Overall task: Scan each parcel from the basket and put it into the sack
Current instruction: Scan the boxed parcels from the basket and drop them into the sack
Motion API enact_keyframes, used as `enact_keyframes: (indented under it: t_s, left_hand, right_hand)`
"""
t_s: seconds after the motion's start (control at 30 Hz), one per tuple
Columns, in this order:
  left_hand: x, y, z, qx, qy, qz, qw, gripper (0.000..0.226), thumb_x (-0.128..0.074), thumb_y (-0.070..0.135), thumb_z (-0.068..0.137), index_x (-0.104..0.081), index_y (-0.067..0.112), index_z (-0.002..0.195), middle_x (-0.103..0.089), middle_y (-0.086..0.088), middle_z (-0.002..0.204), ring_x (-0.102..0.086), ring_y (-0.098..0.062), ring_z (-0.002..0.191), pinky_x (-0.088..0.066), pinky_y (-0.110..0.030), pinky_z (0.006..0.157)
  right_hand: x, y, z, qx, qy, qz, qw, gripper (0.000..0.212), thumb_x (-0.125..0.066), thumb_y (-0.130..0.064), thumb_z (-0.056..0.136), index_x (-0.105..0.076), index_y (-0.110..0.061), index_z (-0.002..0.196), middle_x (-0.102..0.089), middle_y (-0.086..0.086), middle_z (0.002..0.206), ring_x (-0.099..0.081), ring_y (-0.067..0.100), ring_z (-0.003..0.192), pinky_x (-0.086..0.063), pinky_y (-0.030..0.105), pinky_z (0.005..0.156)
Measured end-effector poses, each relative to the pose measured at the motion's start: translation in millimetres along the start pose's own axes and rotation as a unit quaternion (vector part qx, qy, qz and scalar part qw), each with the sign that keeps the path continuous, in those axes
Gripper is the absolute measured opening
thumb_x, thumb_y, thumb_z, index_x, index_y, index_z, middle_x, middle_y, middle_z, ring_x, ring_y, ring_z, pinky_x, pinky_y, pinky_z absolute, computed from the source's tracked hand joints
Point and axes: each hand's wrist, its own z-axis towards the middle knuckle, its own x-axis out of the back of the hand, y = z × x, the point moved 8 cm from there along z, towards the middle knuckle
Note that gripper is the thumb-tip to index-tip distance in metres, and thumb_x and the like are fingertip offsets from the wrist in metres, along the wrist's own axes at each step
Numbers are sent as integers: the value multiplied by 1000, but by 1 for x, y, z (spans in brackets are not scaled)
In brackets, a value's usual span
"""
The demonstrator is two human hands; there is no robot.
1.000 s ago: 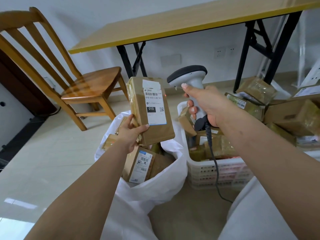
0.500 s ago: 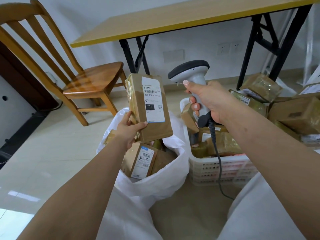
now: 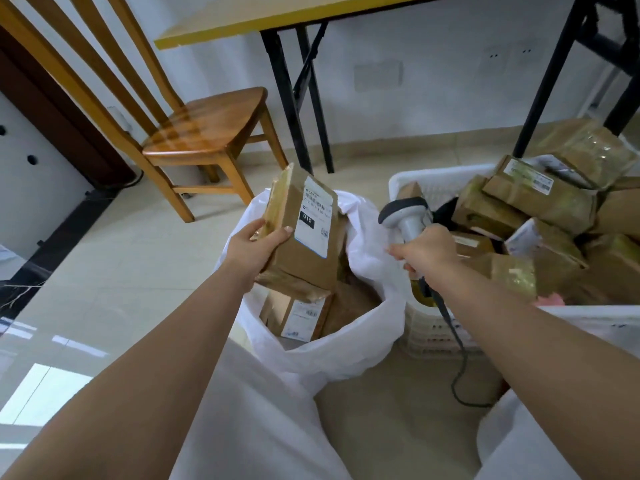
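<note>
The parcel (image 3: pixel 304 233) was tilted over the mouth of the sack (image 3: pixel 363 244), its white label showing 010; the left hand (image 3: pixel 254 245) gripped its lower left edge, thumb across the front; below that hand, 1 labelled parcel lay inside the sack; to its right, the right hand (image 3: pixel 427 252) was wrapped round the scanner (image 3: pixel 407 213) handle, over the basket (image 3: pixel 440 181) of parcels; a chair (image 3: pixel 204 133) stood beyond the left hand.
</note>
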Motion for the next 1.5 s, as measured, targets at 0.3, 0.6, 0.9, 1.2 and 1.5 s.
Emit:
enact_keyframes:
  t_s: [0.3, 0.6, 0.9, 1.2, 1.5]
  left_hand:
    - [2, -12, 31, 13, -40, 41, 998, 48, -79, 52, 71, -69, 31, 114, -68, 1, 115, -68, -17, 95, -57, -32, 82]
    - [8, -21, 51, 37, -70, -13, 997, 33, -71, 41, 85, -71, 24, 112, -74, -3, 104, -70, -18, 86, -56, -28, 75]
    - [12, -24, 48, 58, -98, -6, 994, 30, -70, 43, 85, -72, 23, 108, -76, -3, 97, -73, -18, 80, -56, -28, 71]
    - [-33, -10, 43, 90, -126, 154, 976, 42, -74, 56, 74, -71, 21, 98, -72, -4, 92, -70, -23, 82, -55, -30, 70]
    - [-138, -26, 69, 80, -126, 280, 948, 73, -67, 63, 75, -48, 16, 128, -58, -10, 120, -59, -29, 106, -49, -40, 96]
  right_hand:
    - [-72, 23, 44, 53, 6, -252, 966, 33, -65, -30, 93, -58, -9, 118, -65, 12, 114, -62, 30, 103, -46, 33, 73]
    - [-92, 32, 65, 60, 1, -402, 914, 45, -73, -25, 88, -53, -16, 127, -63, 9, 118, -61, 28, 108, -48, 34, 73]
    - [-85, 27, 60, 73, 14, -306, 949, 34, -63, -18, 91, -52, -11, 122, -62, 12, 115, -61, 33, 105, -49, 38, 77]
    - [-54, 33, 59, -16, 79, 25, 996, 38, -67, -18, 88, -52, -8, 121, -61, 15, 120, -59, 34, 111, -48, 40, 88]
    - [-50, 45, 57, -2, 47, 9, 999, 39, -68, -17, 90, -51, -11, 124, -58, 6, 111, -58, 27, 113, -48, 38, 97]
